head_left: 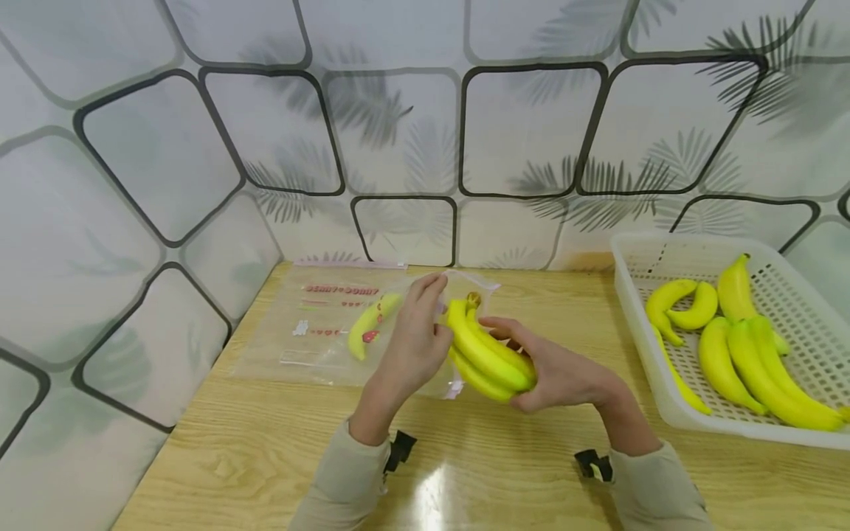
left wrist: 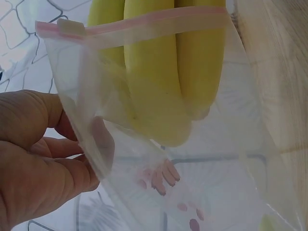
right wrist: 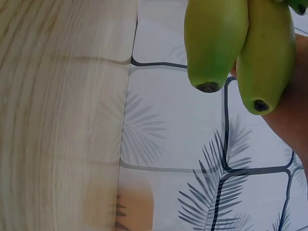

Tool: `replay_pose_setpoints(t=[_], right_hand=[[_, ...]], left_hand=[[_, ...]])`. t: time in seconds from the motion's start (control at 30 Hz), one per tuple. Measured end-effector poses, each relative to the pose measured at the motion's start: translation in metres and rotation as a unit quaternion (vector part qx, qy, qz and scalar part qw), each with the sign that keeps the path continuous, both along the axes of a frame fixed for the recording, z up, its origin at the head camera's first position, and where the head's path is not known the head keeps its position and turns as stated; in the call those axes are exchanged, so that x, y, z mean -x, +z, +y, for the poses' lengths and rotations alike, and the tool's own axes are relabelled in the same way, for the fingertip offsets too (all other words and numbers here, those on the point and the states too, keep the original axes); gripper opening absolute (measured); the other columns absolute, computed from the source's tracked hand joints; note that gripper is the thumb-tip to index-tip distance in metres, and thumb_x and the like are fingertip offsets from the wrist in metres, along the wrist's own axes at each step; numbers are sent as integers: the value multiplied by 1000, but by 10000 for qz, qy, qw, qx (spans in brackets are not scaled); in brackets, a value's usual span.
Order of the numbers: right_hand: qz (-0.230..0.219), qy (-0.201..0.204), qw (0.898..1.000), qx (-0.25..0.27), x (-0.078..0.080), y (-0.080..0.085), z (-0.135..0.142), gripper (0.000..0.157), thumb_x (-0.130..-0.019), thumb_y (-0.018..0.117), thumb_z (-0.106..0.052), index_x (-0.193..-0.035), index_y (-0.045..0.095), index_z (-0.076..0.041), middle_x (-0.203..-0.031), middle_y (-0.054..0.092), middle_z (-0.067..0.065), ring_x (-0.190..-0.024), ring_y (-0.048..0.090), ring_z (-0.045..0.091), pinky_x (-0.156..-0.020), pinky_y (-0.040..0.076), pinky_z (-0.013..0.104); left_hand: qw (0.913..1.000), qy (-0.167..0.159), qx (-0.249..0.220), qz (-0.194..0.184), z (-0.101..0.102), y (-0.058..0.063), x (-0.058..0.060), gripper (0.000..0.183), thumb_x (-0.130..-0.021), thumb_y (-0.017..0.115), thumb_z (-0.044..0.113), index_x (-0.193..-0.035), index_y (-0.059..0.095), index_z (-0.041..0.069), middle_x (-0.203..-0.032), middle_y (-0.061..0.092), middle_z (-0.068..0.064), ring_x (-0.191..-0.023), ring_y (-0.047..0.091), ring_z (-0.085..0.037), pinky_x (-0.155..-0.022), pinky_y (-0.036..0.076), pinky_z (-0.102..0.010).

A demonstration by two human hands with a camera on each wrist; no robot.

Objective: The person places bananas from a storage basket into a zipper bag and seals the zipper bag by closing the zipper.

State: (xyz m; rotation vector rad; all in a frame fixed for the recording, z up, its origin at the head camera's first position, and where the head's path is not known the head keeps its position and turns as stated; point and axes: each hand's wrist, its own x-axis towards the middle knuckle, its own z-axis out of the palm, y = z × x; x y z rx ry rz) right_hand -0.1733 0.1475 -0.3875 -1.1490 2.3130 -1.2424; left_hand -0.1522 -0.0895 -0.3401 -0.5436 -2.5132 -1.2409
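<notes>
A bunch of yellow bananas (head_left: 488, 352) is gripped by my right hand (head_left: 564, 370), thumb below and fingers over the far side. Their greenish ends (right wrist: 216, 67) show in the right wrist view. With thumb and fingers my left hand (head_left: 417, 343) pinches the edge of a clear zip bag (head_left: 319, 369) near its mouth. In the left wrist view the bag has a pink zip strip (left wrist: 144, 21) with a slider, and part of the bunch shows through the film below that strip. Another banana (head_left: 364, 333) lies inside the bag, which is printed with red lettering.
To the right stands a white perforated plastic basket (head_left: 639, 324) with several bananas (head_left: 764, 361) in it. A wooden table (head_left: 505, 472) lies beneath everything. Patterned cloth (head_left: 398, 133) rises behind the table and along its left side.
</notes>
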Motion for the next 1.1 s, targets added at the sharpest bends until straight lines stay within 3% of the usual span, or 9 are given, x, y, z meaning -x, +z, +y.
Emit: replay_pose_setpoints(t=[0.17,0.37,0.77,0.97,1.1], right_hand=[[141,-263,9995,94,2,-2,-2,99,-73,82,-6,-154,27,-20,-127,56,5,-99,55,18,-85,49,30],[251,-560,9978,230,5,-6,-5,94,-76,81,-9,-151,28,-28,-121,61,8,-92,58,19,-79,51,31],[257,-960,9950,-48,2,-2,-7,93,-81,83,-30,-155,27,-33,-109,61,10,-78,59,18,-66,53,30],[219,-847,9960,-182,2,-2,-8,94,-82,81,-36,-157,24,-31,-110,59,12,-80,59,18,-69,52,30],[170,-666,9976,-85,3,-2,-4,96,-82,83,-24,-156,23,-28,-113,58,11,-87,59,18,-74,53,30]], left_hand=[[10000,55,-9,-3,0,0,-1,65,-80,53,-20,-143,44,-10,-148,40,-24,-119,53,-31,-59,43,-23],[9999,76,-94,-58,-1,-2,-1,66,-79,53,-20,-144,44,-9,-149,40,-23,-112,54,-30,-56,43,-21],[9999,-123,-44,-52,0,-1,0,64,-79,51,-20,-142,45,-10,-147,42,-22,-101,60,-28,-55,40,-20],[9998,-70,-46,-187,1,0,-1,65,-79,52,-19,-143,45,-9,-149,41,-20,-104,62,-27,-54,40,-20],[9998,-72,-78,-170,1,0,-1,65,-79,51,-20,-143,44,-10,-149,41,-21,-106,59,-29,-51,36,-19]])
